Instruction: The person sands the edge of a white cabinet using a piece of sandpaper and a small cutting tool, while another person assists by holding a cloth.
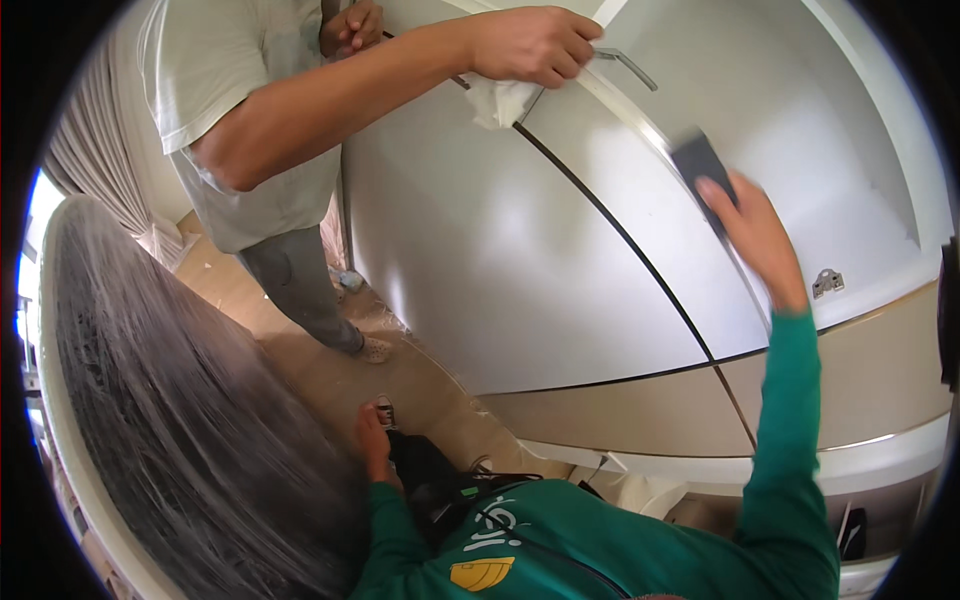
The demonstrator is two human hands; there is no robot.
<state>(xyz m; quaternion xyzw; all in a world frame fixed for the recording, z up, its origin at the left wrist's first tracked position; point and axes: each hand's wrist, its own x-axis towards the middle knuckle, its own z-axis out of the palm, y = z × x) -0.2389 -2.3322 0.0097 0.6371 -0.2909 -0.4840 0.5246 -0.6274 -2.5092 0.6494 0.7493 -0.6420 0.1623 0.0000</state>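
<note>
My right hand (752, 228) is closed on a dark grey rectangular sanding block (703, 172), its thumb lying over the near face. The block is held at the edge of the white cabinet door panel (660, 190), and it is slightly smeared by motion. Low down beside my dark trousers, my left hand (373, 440) hangs loosely with fingers stretched out and nothing visible in it. A co-worker's hand (535, 45) at the top grips a white cloth (500, 102) near the upper edge of the same panel.
Standing at the left, a co-worker in a light shirt (215, 80) reaches across the panel. A large piece wrapped in clear plastic (180, 400) fills the lower left. A metal handle (630, 68) and a hinge (828, 284) show at the right. Beige drawer fronts (620, 415) run below.
</note>
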